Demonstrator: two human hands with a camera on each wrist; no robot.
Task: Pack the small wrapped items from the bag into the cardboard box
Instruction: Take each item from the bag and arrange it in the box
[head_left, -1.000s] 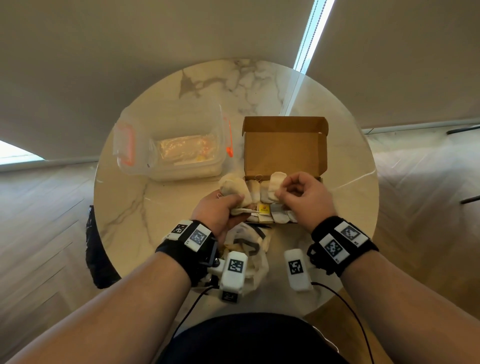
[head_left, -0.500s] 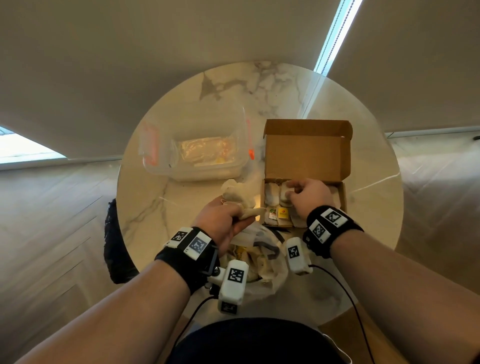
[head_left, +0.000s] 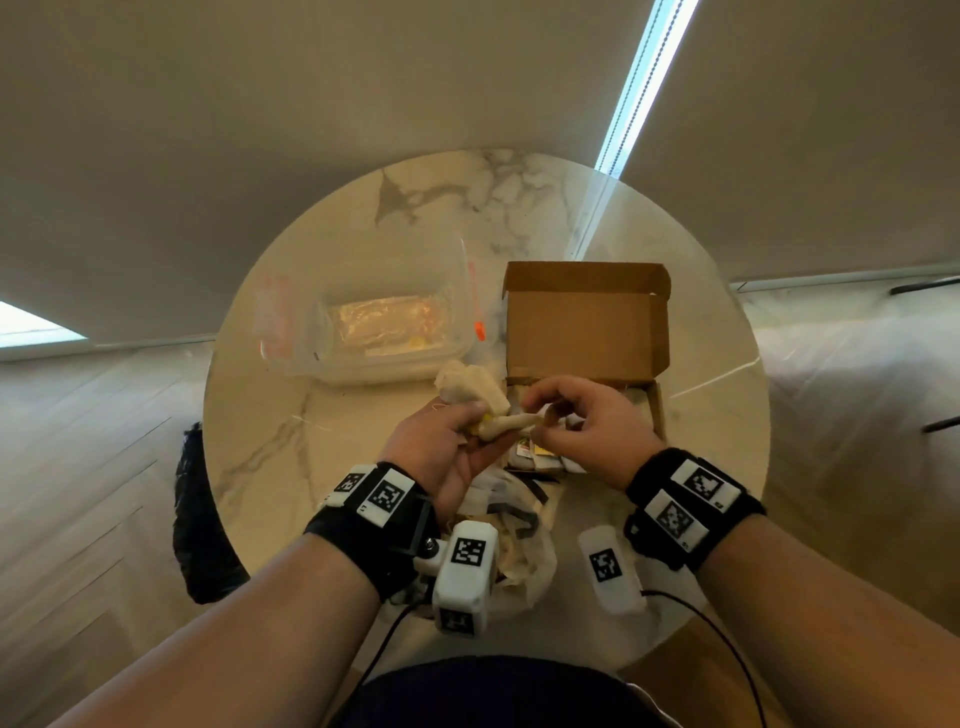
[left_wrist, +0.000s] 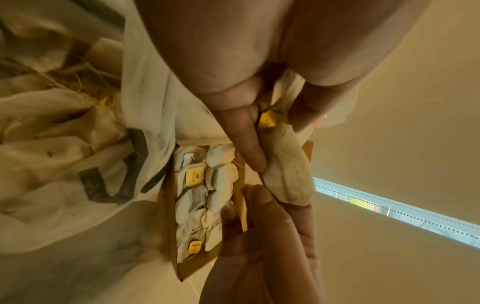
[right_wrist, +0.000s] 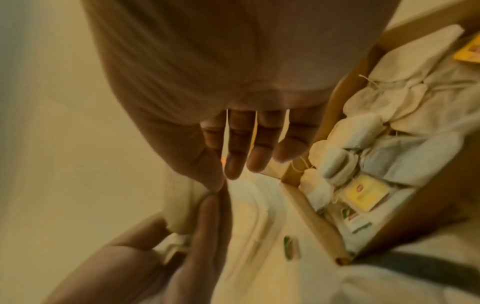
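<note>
Over on the left, clear plastic tub (head_left: 374, 322) w/ an orange clip, well apart from the action, not part of this. Next, left hand (head_left: 441, 452) curled round a small bunch of the wrapped items (head_left: 470, 384), holding them just left of the cardboard box (head_left: 584, 317) and above the table (head_left: 270, 441). One pale packet (left_wrist: 287, 181) sticking out of that fist toward the right, long axis running roughly sideways, free end pointing straight at the other hand. Yellow tag (left_wrist: 267, 121) tucked btw the left thumb and fingers. Right hand (head_left: 587, 426) pinching the tip of that packet w/ thumb and index, other fingers loosely spread; clear enough from the wrist views. So right hand is the one nearer the box, hovering over its front edge, lid flap standing open behind. Box interior (left_wrist: 205, 195) already mostly lined w/ packets, so prob late in the job. Next move likely a pull rightward out of the fist, then down into whatever gap is left. Bag (head_left: 519, 525) slumped near the table edge, btw the wrists, a few packets visible inside.
</note>
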